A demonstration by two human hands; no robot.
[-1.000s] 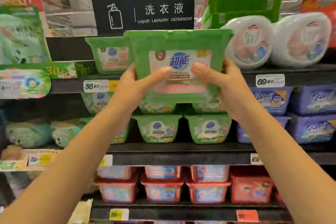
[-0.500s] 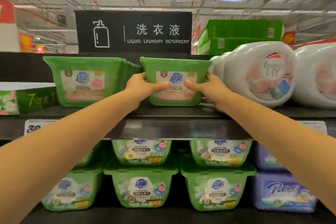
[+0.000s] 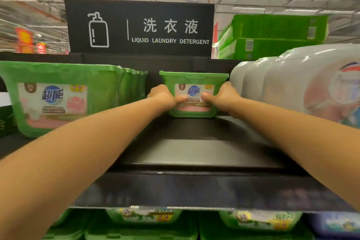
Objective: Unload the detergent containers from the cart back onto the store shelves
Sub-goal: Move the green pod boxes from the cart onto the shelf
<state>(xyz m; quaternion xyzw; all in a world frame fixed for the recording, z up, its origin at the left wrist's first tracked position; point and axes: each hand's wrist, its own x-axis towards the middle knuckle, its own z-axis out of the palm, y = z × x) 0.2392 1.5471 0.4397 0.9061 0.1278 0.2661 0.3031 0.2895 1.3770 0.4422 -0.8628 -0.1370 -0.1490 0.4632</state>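
Observation:
A green detergent tub (image 3: pixel 192 82) with a white and pink label sits deep on the black top shelf (image 3: pixel 194 154). My left hand (image 3: pixel 163 97) grips its left side, thumb across the label. On the tub's right side my right hand (image 3: pixel 224 97) grips it, thumb on the front too. Both arms stretch far over the shelf. The cart is out of view.
A row of matching green tubs (image 3: pixel 58 95) fills the shelf to the left. Large white wrapped bottles (image 3: pixel 303 84) lie on the right. A black "Liquid Laundry Detergent" sign (image 3: pixel 140 27) stands behind. More green tubs (image 3: pixel 144 216) sit on the shelf below.
The tub went from held in the air to the shelf front, then slid toward the back of the top shelf. Both hands moved with it and kept their grip.

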